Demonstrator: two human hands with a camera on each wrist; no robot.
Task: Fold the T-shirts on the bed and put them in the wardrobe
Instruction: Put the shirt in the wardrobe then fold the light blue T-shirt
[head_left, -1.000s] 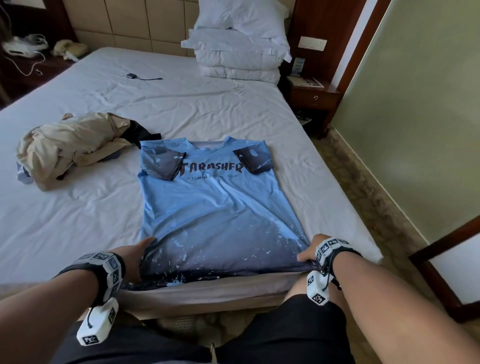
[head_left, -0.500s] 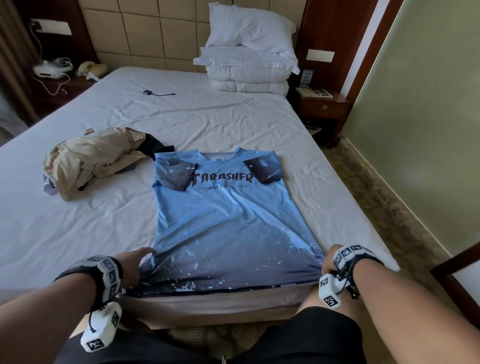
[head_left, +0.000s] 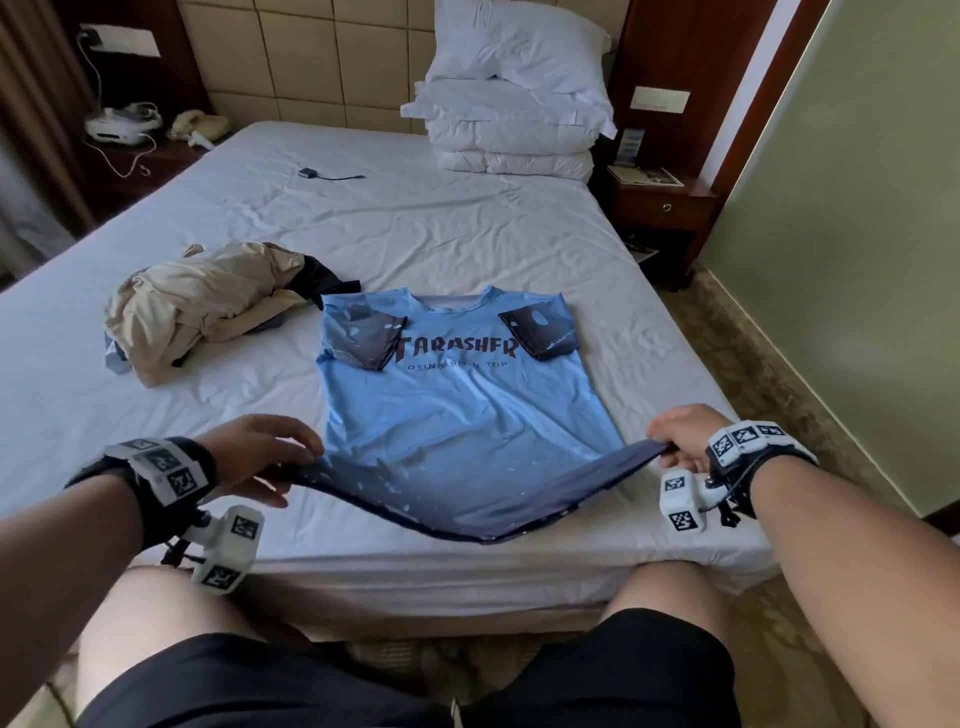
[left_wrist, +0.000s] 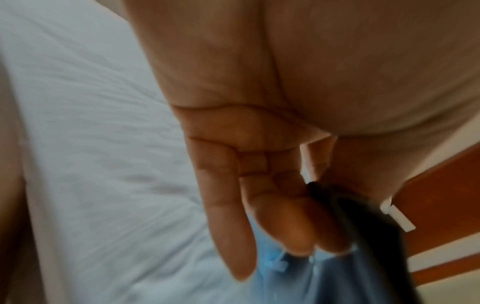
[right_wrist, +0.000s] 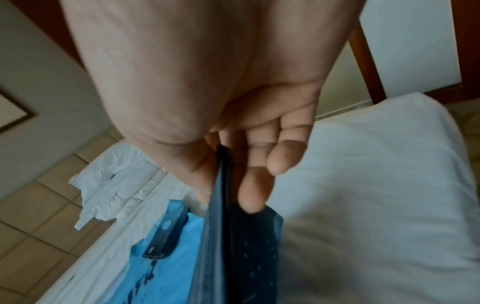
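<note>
Blue T-shirt (head_left: 457, 405), sleeves folded in, dark hem lifted: left hand (head_left: 254, 457) pinches its 9 o'clock corner, right hand (head_left: 680, 436) the 3 o'clock; fingertips blurred.

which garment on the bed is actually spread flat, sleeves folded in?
The light blue T-shirt with dark lettering, at the bed's near edge; both hands hold its hem. The others, a beige garment over dark pieces, lie crumpled in a heap to its left.
</note>
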